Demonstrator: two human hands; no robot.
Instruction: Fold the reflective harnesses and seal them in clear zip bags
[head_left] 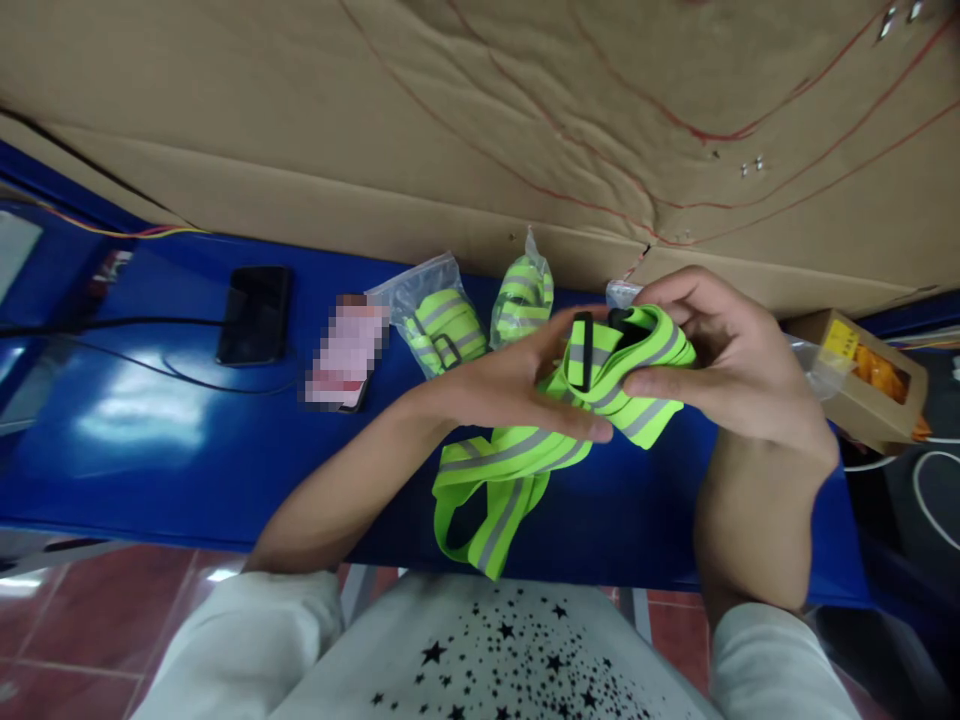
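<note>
Over the tabletop (82, 440), the right hand (739, 370) is pinching folded lime straps (649, 385); the left hand (517, 385) is extending its thumb, hidden fingers' grip unclear. Trailing near loops (499, 530) could be tangling if the pinch slips.

Held partly folded, the lime-green, grey-striped strap (551, 452) trails loops over the table (637, 525).

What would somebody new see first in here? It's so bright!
Probably the bright green strap with grey stripes, in the person's left hand and right hand, its loop hanging down in front of the shirt. Next, maybe two clear bags of similar green material behind the hands, on the shiny blue table.
</note>
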